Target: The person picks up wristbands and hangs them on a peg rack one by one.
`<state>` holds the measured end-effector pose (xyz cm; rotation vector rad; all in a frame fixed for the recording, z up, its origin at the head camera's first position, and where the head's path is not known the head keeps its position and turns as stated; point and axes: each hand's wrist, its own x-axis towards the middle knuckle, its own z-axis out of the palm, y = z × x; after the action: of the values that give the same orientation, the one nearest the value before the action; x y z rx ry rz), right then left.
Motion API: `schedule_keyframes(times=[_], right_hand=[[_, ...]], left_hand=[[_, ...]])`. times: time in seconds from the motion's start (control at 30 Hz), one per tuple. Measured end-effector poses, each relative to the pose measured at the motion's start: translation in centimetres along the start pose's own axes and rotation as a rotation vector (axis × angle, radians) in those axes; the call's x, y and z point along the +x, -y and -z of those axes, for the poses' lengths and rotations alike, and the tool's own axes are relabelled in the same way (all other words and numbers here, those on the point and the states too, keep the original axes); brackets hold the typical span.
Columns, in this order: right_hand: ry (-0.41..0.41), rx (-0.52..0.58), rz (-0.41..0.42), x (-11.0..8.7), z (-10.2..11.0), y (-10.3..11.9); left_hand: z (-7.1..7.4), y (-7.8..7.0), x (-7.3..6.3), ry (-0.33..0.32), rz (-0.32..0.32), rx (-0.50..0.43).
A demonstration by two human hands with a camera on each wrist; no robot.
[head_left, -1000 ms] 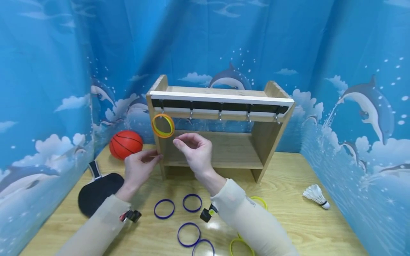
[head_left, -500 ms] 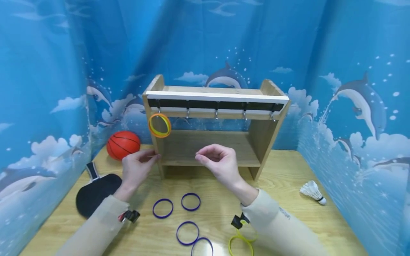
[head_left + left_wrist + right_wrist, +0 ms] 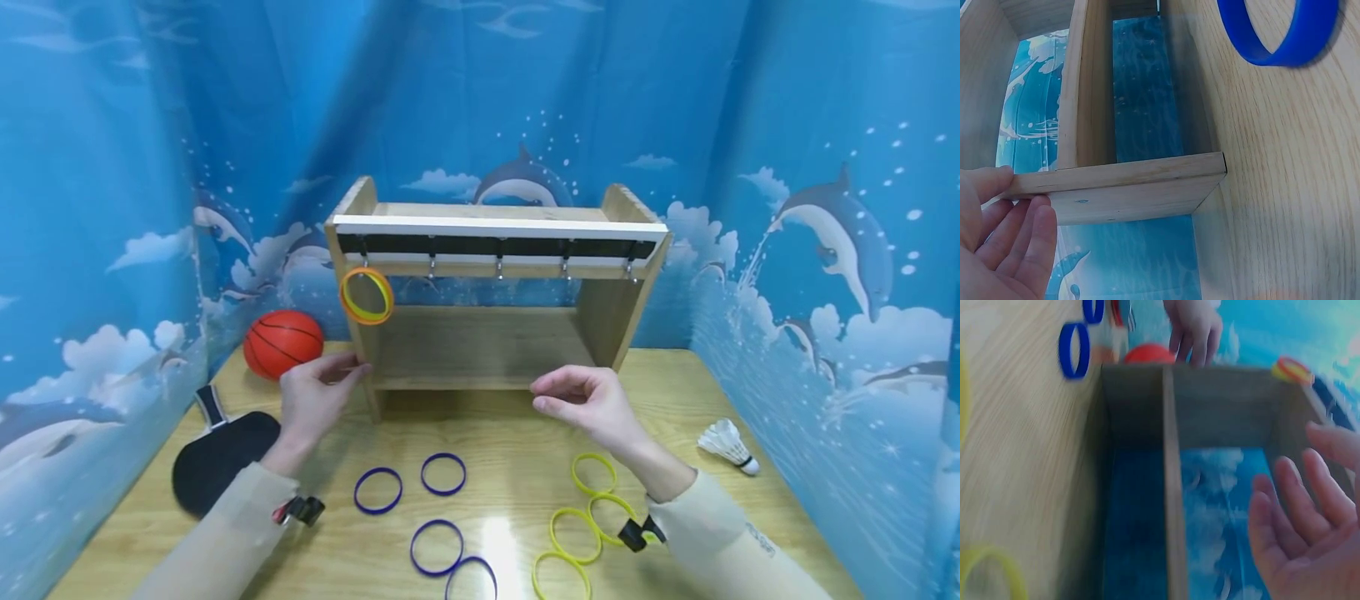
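My left hand [image 3: 315,400] pinches the front edge of the wooden shelf [image 3: 480,342] at its left side panel, thumb on one face and fingers on the other, as the left wrist view shows. My right hand [image 3: 588,404] hangs in the air before the shelf's right side, fingers loosely bent, a gap between them and the thumb.

The shelf stands upright on the table [image 3: 675,392]. Just above my left hand, an orange ring [image 3: 346,307] and a yellow ring [image 3: 389,293] hang together from the leftmost hook [image 3: 365,253]. Four more hooks [image 3: 500,265] line the black strip [image 3: 465,247] under the shelf's white front rail [image 3: 495,226].

Nearer to me, four purple rings [image 3: 356,492] lie flat on the table: two apart, and two touching at the near edge of the view. To their right, below my right hand, four yellow rings [image 3: 592,455] form a chain, seeming to touch or overlap.

Beyond my left hand sits a red basketball [image 3: 283,344], close by the shelf's left side. Left of my forearm lies a black paddle [image 3: 225,462], handle pointing away. Well off to my right lies a white shuttlecock [image 3: 727,447]. A blue dolphin-printed curtain [image 3: 450,100] surrounds the table.
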<state>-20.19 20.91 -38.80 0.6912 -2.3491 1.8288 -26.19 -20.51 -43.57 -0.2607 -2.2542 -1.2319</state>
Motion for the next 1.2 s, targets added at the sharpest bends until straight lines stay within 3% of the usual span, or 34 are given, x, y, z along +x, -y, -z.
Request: schedule_keyframes(times=[0.2,0.47,0.67,0.93,1.2], right_hand=[[0.125,-0.139,-0.133,-1.6,3.2,-2.2],[0.253,-0.340,-0.103,-2.6,6.5,-5.9],[0.377,-0.364,-0.157,-3.3,8.2,-8.0],[0.409,-0.411,-0.206,-3.6,8.6,-9.1],[0.397,-0.493,-0.189,-3.4,8.3,-10.1]], left_hand=[[0.1,0.0,0.0,0.000,0.001,-0.008],[0.0,0.2,-0.1,-0.020,-0.016,-0.018],[-0.1,0.1,0.0,-0.026,-0.025,-0.018],[0.0,-0.1,0.1,-0.028,-0.034,-0.024],[0.0,-0.2,0.0,-0.016,-0.012,-0.012]])
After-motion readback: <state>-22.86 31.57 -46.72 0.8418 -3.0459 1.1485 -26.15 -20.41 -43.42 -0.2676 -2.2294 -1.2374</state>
